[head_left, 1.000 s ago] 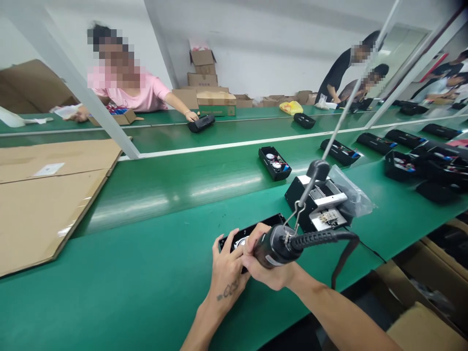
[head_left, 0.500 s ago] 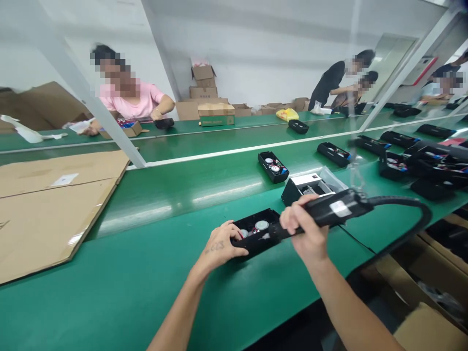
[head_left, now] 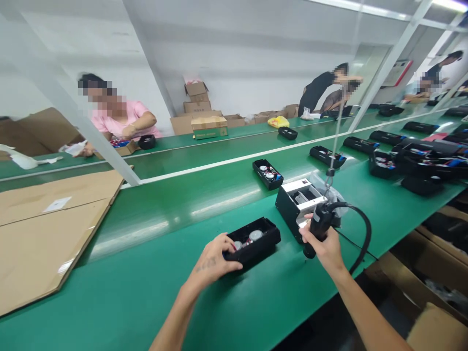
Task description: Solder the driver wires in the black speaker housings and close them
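Note:
My left hand (head_left: 213, 259) grips the near left end of an open black speaker housing (head_left: 261, 249), with round silver parts and red wires inside. The housing is slightly tilted over the green bench (head_left: 139, 297). In my right hand (head_left: 326, 243) is a black electric screwdriver (head_left: 319, 225), its tip pointing down and apart from the housing. A cord curves from its top, which hangs on a hook and line. Just behind the screwdriver stands a black and white box-shaped machine (head_left: 292, 207), partly covered by my right hand.
Another open housing (head_left: 268, 174) lies on the conveyor beyond. Several more housings (head_left: 435, 158) are piled at the right. Flattened cardboard (head_left: 47, 234) covers the left side. A slanted white post (head_left: 104, 126) rises there. Co-workers (head_left: 122, 117) work across the line. Open cartons (head_left: 424, 292) stand below right.
My right hand has drawn the screwdriver off the housing to the right and turned it from nearly level to upright. My left hand keeps its hold on the housing. The view has shifted slightly.

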### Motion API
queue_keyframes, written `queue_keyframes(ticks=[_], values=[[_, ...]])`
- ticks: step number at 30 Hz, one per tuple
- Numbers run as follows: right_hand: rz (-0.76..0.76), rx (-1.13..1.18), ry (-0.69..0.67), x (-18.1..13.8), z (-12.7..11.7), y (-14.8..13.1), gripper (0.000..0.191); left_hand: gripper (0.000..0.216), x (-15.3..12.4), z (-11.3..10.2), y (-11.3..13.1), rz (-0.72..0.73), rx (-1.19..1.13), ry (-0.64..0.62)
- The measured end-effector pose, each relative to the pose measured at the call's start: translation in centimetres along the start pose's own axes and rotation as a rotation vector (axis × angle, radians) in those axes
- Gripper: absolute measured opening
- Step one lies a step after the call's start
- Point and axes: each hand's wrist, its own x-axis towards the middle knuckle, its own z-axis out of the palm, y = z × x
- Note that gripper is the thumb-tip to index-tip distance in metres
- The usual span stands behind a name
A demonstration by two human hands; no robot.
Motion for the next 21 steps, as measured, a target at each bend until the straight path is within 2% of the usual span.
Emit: queue_keyframes(ticks=[5, 9, 12, 14, 18, 21], values=[[0.000, 0.075, 0.016, 0.2, 0.3, 0.7, 0.036, 0.023, -2.6, 2.0, 1.6, 0.136, 0.257, 0.078], [0.042, 0.149, 0.002, 0.2, 0.4, 1.5, 0.036, 0.035, -1.6, 3.5, 2.8, 0.246, 0.412, 0.131], [0.007, 0.134, -0.016, -0.3, 0.5, 1.4, 0.033, 0.049, -0.3, 5.6, 3.0, 0.295, 0.549, 0.109], [-0.023, 0.108, -0.030, -0.6, 0.6, 1.2, 0.034, 0.050, 0.0, 6.9, 2.9, 0.329, 0.646, 0.127], [-0.070, 0.080, -0.024, -1.0, 0.5, 1.3, 0.037, 0.044, -0.6, 8.5, 3.3, 0.328, 0.791, 0.198], [-0.071, 0.115, -0.041, -1.0, 0.2, 1.7, 0.039, 0.022, -1.2, 8.8, 4.1, 0.260, 0.808, 0.224]])
